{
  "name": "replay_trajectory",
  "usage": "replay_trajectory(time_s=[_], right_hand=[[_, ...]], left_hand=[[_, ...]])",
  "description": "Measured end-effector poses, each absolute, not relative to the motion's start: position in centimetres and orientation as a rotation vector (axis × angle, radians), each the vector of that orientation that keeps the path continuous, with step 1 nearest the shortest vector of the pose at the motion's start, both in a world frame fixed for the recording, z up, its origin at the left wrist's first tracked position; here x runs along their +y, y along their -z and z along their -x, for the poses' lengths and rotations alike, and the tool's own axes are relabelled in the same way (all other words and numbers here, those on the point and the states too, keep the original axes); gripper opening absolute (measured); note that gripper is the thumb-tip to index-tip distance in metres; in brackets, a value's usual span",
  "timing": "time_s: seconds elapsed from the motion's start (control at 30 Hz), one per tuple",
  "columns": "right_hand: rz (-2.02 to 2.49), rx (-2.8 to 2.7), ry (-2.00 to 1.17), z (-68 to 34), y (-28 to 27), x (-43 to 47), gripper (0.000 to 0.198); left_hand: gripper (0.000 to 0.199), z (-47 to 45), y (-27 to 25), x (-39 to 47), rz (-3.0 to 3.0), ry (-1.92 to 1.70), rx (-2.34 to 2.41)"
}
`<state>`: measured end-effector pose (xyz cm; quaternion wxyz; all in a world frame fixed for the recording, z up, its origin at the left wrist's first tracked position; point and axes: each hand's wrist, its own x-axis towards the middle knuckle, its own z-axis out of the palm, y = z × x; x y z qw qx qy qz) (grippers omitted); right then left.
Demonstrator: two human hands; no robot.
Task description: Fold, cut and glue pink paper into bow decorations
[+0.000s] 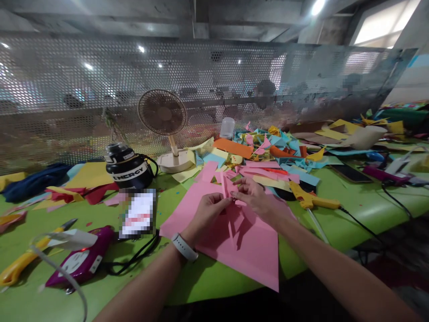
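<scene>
Both hands meet over a large pink paper sheet point(248, 259) that lies on the green table. My left hand point(212, 208), with a pale wristband point(184, 247) on its wrist, pinches a narrow folded pink paper piece point(230, 223) that stands up from the sheet. From the other side my right hand point(253, 197) grips the same piece, thumb and forefinger close to the left fingertips. Just where the fingertips touch is partly hidden. To the right rests a yellow hot glue gun point(311, 200) with a black cord.
Coloured paper scraps point(264, 145) heap up behind the hands. A desk fan point(162, 114) and a black bottle point(129, 167) stand left of them. Nearer left lie a purple device point(83, 257) and a yellow-handled cutter point(30, 259). A phone point(350, 173) lies at right.
</scene>
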<state>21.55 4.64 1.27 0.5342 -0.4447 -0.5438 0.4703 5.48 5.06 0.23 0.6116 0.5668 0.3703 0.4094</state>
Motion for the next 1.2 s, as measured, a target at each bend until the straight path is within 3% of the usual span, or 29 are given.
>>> replay_trajectory(time_s=[0.43,0.83,1.2], right_hand=[[1.042,-1.125,-1.243,-21.9,-1.5,4.8,0.044],[1.058,-1.120,-1.270,-21.8,-1.9,4.6,0.036],[1.046,-1.142,-1.092,-22.2,-1.1,5.2,0.038]], left_hand=[[0.036,-5.8,-0.4,4.9,-1.281,-0.989,0.821],[0.026,-5.6,-0.4,4.8,-1.222,-0.952,0.842],[0.024,-5.5,-1.5,4.3,-1.121,-0.983,0.800]])
